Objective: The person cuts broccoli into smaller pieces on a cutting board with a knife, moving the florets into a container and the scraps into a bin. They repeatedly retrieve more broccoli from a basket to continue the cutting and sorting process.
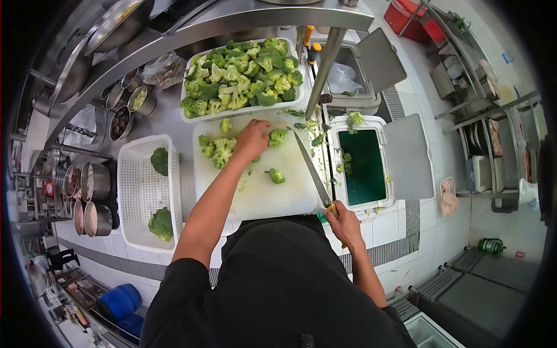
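Note:
My left hand (253, 139) is over the white cutting board (232, 197), its fingers curled. Whatever is under those fingers is hidden. Cut broccoli florets (222, 152) lie against its left side, and one floret (277, 137) is just right of the fingertips. Nearer to me, a separate broccoli piece (276, 176) rests on the board. My right hand (344, 224) is closed round the yellow-and-black handle of a long knife (310, 165). The blade points away from me along the board's right edge, with its tip near the far right corner.
A white tub (184, 113) heaped with florets stands behind the board. On the left, a white perforated basket (132, 191) holds two broccoli heads (161, 225). A bin with green inside (362, 168) stands right, scraps on its rim. A metal shelf post (326, 72) rises behind the board.

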`<act>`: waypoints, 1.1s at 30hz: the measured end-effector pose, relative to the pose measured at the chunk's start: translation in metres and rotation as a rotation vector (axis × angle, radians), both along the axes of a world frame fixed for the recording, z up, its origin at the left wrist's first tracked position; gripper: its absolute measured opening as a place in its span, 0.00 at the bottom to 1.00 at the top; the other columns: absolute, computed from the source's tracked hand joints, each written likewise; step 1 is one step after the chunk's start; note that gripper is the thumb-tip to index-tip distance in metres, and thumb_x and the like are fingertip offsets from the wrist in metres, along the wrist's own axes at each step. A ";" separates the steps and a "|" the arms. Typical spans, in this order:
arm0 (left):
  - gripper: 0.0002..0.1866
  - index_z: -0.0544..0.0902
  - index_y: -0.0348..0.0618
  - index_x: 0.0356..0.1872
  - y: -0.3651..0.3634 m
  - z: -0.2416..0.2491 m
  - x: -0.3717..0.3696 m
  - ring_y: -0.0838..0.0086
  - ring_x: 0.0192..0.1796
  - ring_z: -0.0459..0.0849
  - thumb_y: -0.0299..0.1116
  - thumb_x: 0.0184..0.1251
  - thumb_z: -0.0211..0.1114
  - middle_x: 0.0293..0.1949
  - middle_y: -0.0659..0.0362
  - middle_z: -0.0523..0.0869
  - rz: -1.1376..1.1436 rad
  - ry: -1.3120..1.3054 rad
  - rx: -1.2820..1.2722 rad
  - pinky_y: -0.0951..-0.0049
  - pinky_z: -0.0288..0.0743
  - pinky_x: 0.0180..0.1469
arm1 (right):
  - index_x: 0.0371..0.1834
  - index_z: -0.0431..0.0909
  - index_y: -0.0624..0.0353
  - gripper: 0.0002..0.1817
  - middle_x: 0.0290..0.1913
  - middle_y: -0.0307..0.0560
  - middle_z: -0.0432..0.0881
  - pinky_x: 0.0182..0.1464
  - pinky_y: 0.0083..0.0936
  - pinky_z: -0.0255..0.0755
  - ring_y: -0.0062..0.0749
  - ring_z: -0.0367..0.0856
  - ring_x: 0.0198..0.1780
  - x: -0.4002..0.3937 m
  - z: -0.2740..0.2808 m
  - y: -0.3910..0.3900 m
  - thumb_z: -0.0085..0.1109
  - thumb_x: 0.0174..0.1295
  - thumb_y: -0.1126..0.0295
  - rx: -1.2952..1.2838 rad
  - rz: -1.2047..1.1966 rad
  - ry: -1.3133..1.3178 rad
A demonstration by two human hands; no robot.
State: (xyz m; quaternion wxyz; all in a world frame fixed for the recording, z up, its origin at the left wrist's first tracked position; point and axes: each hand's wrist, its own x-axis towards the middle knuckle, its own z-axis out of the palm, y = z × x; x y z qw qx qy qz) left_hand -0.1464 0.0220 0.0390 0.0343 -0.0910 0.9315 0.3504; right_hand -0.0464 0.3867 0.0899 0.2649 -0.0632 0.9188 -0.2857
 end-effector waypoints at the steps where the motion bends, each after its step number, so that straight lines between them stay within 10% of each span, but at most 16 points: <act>1: 0.25 0.83 0.48 0.67 0.004 0.007 0.001 0.53 0.66 0.81 0.36 0.68 0.65 0.66 0.51 0.81 0.110 -0.055 0.001 0.57 0.75 0.69 | 0.52 0.79 0.56 0.21 0.32 0.67 0.87 0.43 0.56 0.76 0.70 0.86 0.40 0.002 0.002 0.001 0.60 0.72 0.48 0.002 -0.009 -0.004; 33: 0.32 0.76 0.49 0.70 0.051 -0.012 0.025 0.53 0.67 0.76 0.33 0.64 0.73 0.65 0.52 0.75 -0.083 0.131 -0.060 0.56 0.74 0.69 | 0.54 0.78 0.59 0.21 0.38 0.69 0.88 0.48 0.58 0.75 0.70 0.86 0.46 0.003 0.038 0.002 0.58 0.72 0.52 0.080 0.108 -0.110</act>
